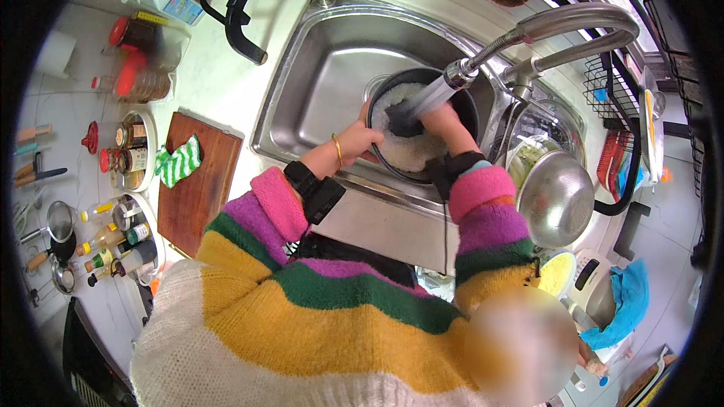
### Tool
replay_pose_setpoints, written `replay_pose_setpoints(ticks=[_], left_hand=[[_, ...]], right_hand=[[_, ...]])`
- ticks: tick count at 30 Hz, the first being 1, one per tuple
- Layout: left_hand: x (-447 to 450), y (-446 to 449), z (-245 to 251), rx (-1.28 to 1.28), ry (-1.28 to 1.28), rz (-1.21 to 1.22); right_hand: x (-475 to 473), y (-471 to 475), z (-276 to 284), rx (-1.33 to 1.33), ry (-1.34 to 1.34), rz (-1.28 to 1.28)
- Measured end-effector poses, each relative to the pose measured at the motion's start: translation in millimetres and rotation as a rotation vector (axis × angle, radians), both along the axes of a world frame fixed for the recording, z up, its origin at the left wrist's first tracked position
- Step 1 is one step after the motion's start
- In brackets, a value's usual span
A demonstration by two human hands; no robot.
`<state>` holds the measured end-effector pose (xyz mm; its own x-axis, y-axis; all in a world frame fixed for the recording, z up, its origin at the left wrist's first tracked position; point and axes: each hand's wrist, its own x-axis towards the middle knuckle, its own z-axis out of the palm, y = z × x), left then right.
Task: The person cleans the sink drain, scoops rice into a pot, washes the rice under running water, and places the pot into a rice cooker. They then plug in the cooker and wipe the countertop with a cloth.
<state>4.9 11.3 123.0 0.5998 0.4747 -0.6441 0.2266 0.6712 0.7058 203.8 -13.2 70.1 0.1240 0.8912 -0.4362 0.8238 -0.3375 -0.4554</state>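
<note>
A dark inner pot [468, 118] is held over the right side of a stainless steel sink basin [317, 96]. White grains that look like rice [410, 155] lie in it. My left hand [359, 141] grips the pot's left rim, with the thumb near its wall. Inside the pot, my right hand [441, 121] is down among the grains; its fingers are blurred and partly hidden, so their pose is unclear. Water [432, 96] runs from the faucet head [459, 74] into the pot, right beside my right hand.
At right, a perforated metal colander [557, 198] leans by a clear bowl of leafy greens [531, 150]. The curved faucet neck [588, 14] arches above the sink's right side. On the left lies a wooden cutting board [195, 192] with a green-striped cloth [180, 163], near racks of bottles [133, 232].
</note>
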Motion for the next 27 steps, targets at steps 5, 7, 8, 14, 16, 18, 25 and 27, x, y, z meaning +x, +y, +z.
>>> replay_pose_setpoints(ticks=[5,7,8,14,16,18,25,27], left_hand=[[7.3,-3.5,-3.5,0.06,-0.047,-0.01],[1.0,1.3,-5.0,0.019,0.004,0.0],[-1.1,1.3,-6.2,0.035,0.039,-0.036],[-5.4,-4.2,-11.8,0.038,0.008,0.042],[-4.4,-6.9,-11.3,-0.011,0.005,0.075],[-4.7,-10.7,-9.2,-0.047,0.004,0.065],[-12.4,-20.5,-2.8,-0.09,0.011,0.093],[-13.5,-15.8,-3.1,-0.09,0.022,0.095]], right_hand=[[-50.2,0.6,-3.8,-0.084,0.346,0.341],[-43.1,-10.2,-3.7,0.213,0.096,0.351],[-40.5,-16.1,-4.2,0.291,-0.041,0.367],[-19.9,-24.7,-0.5,-0.389,-0.149,0.221],[-32.8,-29.9,1.6,-0.349,0.047,0.408],[-47.3,-29.9,2.0,-0.234,0.276,0.466],[-19.7,-12.9,-2.8,-0.175,-0.178,0.2],[-13.1,-28.8,-1.4,-0.24,-0.297,0.387]])
